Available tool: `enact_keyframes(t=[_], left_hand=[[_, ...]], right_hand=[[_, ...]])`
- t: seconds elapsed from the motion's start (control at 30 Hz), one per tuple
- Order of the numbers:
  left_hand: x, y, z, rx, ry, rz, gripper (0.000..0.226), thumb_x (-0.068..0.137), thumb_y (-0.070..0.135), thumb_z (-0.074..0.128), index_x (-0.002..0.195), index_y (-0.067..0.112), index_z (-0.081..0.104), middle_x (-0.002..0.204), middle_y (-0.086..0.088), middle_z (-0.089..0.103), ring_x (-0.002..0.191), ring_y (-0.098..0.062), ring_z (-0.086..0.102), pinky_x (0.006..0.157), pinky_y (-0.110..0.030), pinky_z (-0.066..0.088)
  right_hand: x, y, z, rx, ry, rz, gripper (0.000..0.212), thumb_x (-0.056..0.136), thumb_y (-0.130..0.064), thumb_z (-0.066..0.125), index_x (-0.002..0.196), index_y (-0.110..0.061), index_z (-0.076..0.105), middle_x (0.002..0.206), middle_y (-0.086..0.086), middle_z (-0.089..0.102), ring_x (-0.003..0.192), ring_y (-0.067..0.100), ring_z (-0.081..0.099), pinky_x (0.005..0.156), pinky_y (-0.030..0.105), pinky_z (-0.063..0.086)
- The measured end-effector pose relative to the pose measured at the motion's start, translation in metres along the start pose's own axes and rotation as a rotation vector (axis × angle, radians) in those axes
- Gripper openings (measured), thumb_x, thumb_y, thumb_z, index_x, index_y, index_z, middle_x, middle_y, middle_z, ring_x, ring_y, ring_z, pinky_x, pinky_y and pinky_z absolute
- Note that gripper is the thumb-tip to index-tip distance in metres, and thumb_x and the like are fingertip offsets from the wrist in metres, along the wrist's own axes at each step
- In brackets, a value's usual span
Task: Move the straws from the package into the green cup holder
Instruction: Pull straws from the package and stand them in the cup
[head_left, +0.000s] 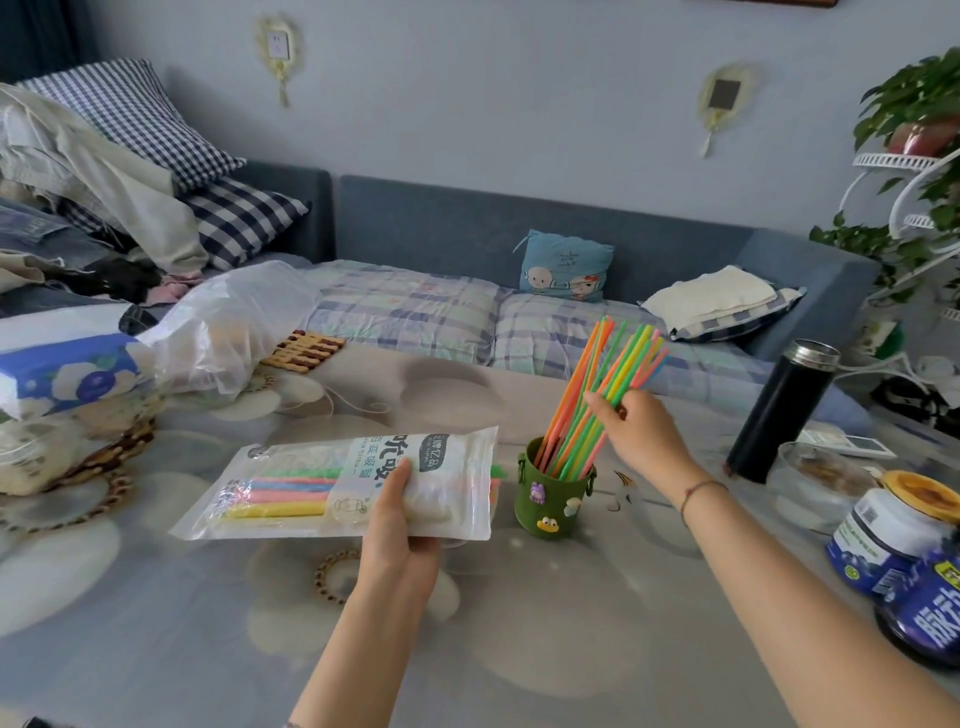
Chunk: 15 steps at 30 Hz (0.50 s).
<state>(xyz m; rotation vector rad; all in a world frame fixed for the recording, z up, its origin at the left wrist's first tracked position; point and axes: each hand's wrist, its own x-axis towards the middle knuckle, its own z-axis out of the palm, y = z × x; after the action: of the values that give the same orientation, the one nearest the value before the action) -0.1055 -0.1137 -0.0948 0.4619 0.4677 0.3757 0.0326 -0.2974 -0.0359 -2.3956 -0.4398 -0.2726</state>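
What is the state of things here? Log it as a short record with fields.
left hand: grips the package, thumb on top
right hand: fingers curled round a bundle of straws
straws: lower ends in the cup holder, tops leaning right
package: more straws left inside
cup holder: green, upright on the table, right of the package
flask: black, upright, right of the cup holder

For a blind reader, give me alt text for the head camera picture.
A right hand holds a bunch of bright straws standing in a green cup holder; the left hand holds the package beside it, some straws inside.
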Motion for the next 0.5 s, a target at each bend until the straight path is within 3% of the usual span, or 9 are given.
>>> enact_keyframes(t=[0.1, 0.13, 0.2, 0.27, 0.33, 0.4, 0.5], left_hand=[[0.003, 0.000, -0.002, -0.002, -0.027, -0.006, 0.050, 0.090, 0.019, 0.061, 0.138, 0.018, 0.047, 0.120, -0.007, 0.065, 0.108, -0.032, 0.064, 0.097, -0.066, 0.041], [0.004, 0.000, -0.002, 0.001, -0.034, -0.009, 0.050, 0.090, 0.020, 0.060, 0.139, 0.019, 0.047, 0.124, -0.008, 0.064, 0.112, -0.033, 0.062, 0.100, -0.068, 0.038], [0.002, 0.000, -0.001, 0.005, -0.041, -0.015, 0.048, 0.091, 0.021, 0.059, 0.137, 0.019, 0.047, 0.120, -0.008, 0.063, 0.102, -0.031, 0.063, 0.098, -0.067, 0.038], [-0.001, 0.000, 0.000, -0.007, -0.041, -0.017, 0.048, 0.091, 0.020, 0.058, 0.138, 0.018, 0.047, 0.117, -0.008, 0.064, 0.090, -0.027, 0.066, 0.089, -0.061, 0.047], [-0.001, -0.001, 0.000, -0.032, -0.028, -0.013, 0.049, 0.091, 0.018, 0.059, 0.138, 0.017, 0.047, 0.109, -0.006, 0.067, 0.079, -0.022, 0.069, 0.066, -0.048, 0.058], [-0.001, -0.002, 0.001, -0.046, -0.012, -0.011, 0.050, 0.091, 0.016, 0.059, 0.139, 0.016, 0.047, 0.103, -0.004, 0.068, 0.081, -0.019, 0.067, 0.051, -0.036, 0.060], [-0.001, -0.005, 0.001, -0.036, -0.014, -0.014, 0.050, 0.090, 0.017, 0.060, 0.138, 0.015, 0.048, 0.105, -0.003, 0.068, 0.084, -0.019, 0.066, 0.051, -0.032, 0.059]], right_hand=[[0.007, 0.004, 0.009, -0.012, -0.015, 0.057, 0.041, 0.092, -0.041, 0.048, 0.063, -0.013, 0.044, 0.058, 0.005, 0.049, 0.050, 0.018, 0.049, 0.049, 0.029, 0.041], [0.009, 0.003, 0.010, -0.019, -0.010, 0.065, 0.039, 0.091, -0.042, 0.051, 0.068, -0.010, 0.048, 0.063, 0.010, 0.056, 0.055, 0.023, 0.057, 0.055, 0.033, 0.049], [0.012, 0.002, 0.011, -0.029, 0.006, 0.085, 0.033, 0.087, -0.041, 0.058, 0.085, -0.008, 0.053, 0.075, 0.013, 0.064, 0.065, 0.027, 0.064, 0.064, 0.039, 0.054], [0.009, -0.003, 0.010, 0.002, 0.045, 0.113, 0.035, 0.083, -0.036, 0.065, 0.101, -0.012, 0.046, 0.077, 0.006, 0.062, 0.066, 0.024, 0.063, 0.058, 0.033, 0.050], [-0.002, -0.013, 0.012, 0.027, 0.143, 0.116, 0.040, 0.083, -0.032, 0.066, 0.105, -0.011, 0.040, 0.070, 0.000, 0.054, 0.065, 0.023, 0.060, 0.052, 0.030, 0.044], [-0.021, -0.025, 0.018, 0.114, 0.224, 0.076, 0.031, 0.087, -0.033, 0.059, 0.097, -0.011, 0.041, 0.064, -0.003, 0.049, 0.063, 0.023, 0.055, 0.051, 0.030, 0.039], [-0.056, -0.041, 0.041, 0.394, 0.139, 0.032, 0.037, 0.090, -0.050, 0.044, 0.082, -0.014, 0.049, 0.063, -0.004, 0.051, 0.062, 0.024, 0.056, 0.059, 0.038, 0.045]])
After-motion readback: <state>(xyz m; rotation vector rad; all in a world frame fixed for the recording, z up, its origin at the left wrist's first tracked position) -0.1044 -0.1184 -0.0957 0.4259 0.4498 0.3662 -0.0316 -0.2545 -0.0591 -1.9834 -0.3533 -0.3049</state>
